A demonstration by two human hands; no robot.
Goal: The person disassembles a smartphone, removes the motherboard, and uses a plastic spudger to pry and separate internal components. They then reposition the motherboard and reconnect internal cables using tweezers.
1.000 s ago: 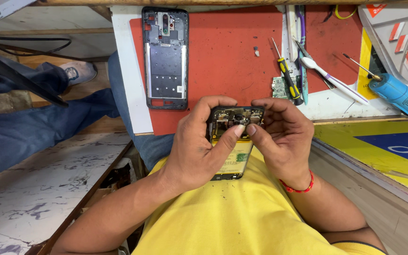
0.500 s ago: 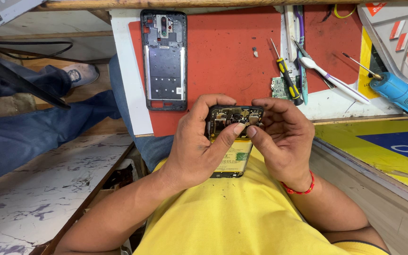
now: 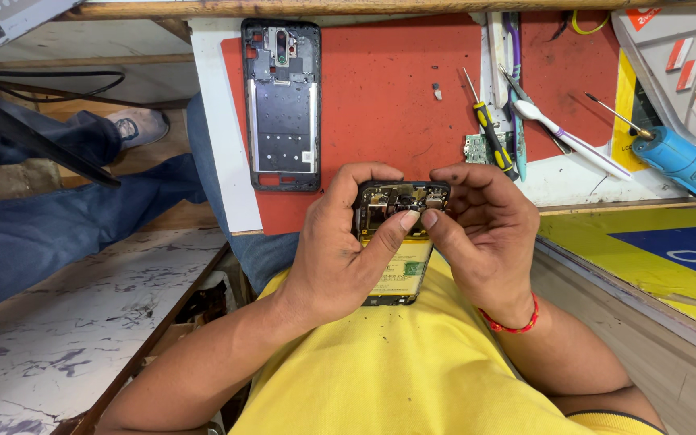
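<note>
Red mat (image 3: 396,105) covers the tabletop (image 3: 211,121), w/ a stripped black phone frame (image 3: 281,105) lying flat on its left part, well apart from the hands. The opened phone (image 3: 400,234) is held up over the lap, just below the mat's near edge, its bare board end facing away from the body. Left hand (image 3: 340,258) wraps the phone's left side, fingers closed round the edge, thumb laid across the board; right hand (image 3: 485,234) grips the right side, thumb tip meeting the left thumb on the board, index curled over the top corner. Judging by this, the step is working a small part or connector near the camera end w/ thumb pressure. Next move prob. needs fine, light force so nothing on the board bends. A yellow-handled screwdriver (image 3: 493,137), tweezers (image 3: 557,133) and a blue power driver (image 3: 682,161) lie right of the mat, untouched.
</note>
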